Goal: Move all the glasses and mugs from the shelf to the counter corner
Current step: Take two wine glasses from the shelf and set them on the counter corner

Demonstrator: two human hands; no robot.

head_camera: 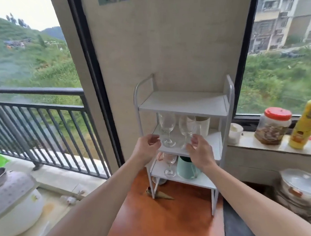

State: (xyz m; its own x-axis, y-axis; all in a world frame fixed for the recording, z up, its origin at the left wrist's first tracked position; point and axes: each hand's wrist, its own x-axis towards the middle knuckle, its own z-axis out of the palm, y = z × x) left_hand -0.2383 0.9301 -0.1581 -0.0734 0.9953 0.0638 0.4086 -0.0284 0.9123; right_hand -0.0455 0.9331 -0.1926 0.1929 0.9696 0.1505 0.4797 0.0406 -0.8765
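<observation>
A white three-tier shelf point(183, 108) stands on a reddish-brown counter point(162, 219). Its middle tier holds two clear wine glasses, the left one point(167, 128) and the right one point(186, 128), with a white mug point(203, 125) behind them. On the bottom tier stand a smaller wine glass point(170, 164) and a pale green mug point(186, 168). My left hand point(148, 145) and my right hand point(200, 150) hover in front of the middle tier with relaxed, spread fingers. Neither hand holds anything. The top tier is bare.
A window sill at the right carries a white cup point(235, 132), a red-lidded jar point(272, 126) and a yellow bottle point(307, 119). Stacked bowls point(298, 190) sit lower right. A white rice cooker point(11, 200) stands at the lower left, beside a balcony railing point(41, 106).
</observation>
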